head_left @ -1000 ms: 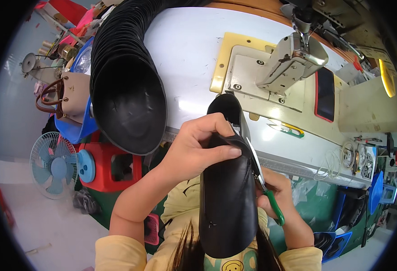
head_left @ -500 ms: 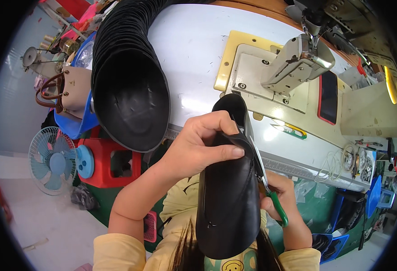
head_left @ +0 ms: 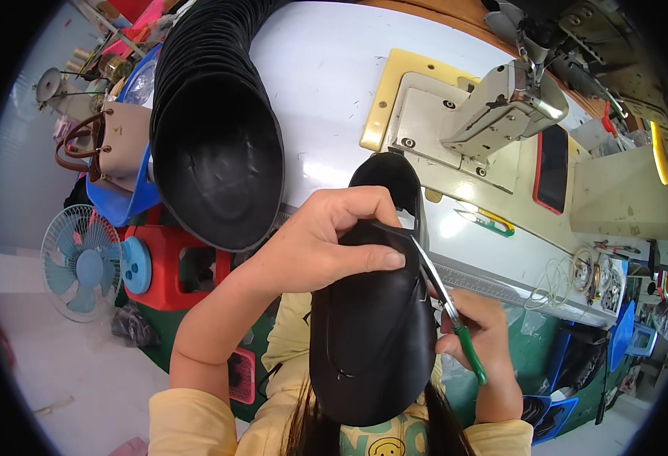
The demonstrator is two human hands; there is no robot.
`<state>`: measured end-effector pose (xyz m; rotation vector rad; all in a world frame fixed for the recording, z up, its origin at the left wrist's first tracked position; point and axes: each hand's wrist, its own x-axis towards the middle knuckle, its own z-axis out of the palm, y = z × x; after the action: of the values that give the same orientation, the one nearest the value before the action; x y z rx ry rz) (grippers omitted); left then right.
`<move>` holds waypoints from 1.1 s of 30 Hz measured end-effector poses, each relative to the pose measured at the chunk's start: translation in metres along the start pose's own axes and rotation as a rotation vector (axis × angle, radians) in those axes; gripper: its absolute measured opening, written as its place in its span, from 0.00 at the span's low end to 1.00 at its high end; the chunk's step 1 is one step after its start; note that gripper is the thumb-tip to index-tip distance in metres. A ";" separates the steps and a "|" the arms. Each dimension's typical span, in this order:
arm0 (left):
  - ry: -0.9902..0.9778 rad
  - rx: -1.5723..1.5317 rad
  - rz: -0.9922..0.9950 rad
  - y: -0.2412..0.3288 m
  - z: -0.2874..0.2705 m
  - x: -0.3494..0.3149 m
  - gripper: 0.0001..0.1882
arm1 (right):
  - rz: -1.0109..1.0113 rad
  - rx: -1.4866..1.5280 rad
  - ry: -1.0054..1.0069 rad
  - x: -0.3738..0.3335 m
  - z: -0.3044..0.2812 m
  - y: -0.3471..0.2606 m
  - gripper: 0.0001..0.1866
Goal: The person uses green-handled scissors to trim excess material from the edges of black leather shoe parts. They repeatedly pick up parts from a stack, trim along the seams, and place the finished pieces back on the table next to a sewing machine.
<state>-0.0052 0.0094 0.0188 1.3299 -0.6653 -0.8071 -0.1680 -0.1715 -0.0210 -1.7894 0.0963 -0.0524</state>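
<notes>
Pinching the soft, light black cap (head_left: 372,327) at its seam with my closed left hand (head_left: 326,243) above the worktop (head_left: 334,99), my right hand (head_left: 478,342) grips green-handled scissors (head_left: 448,304), so I'd hold by the stiffer brim.

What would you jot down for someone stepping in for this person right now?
Left hand: fingers grip the top of a black leather piece, held upright over the lap.
Right hand: holds green-handled scissors, blades at the piece's right edge.
Nearby: a stack of black pieces lies on the white sewing table, left of the sewing machine.
Done: cannot tell how much is trimmed.
Left: probably more of the edge.
</notes>
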 end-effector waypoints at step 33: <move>0.264 -0.373 -0.476 -0.110 -0.044 -0.081 0.15 | 0.324 0.230 -0.184 -0.010 -0.018 0.015 0.27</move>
<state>-0.0301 0.0952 -0.0934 1.2307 0.0234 -1.0519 -0.1798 -0.1917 -0.0312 -1.5226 0.2372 0.3216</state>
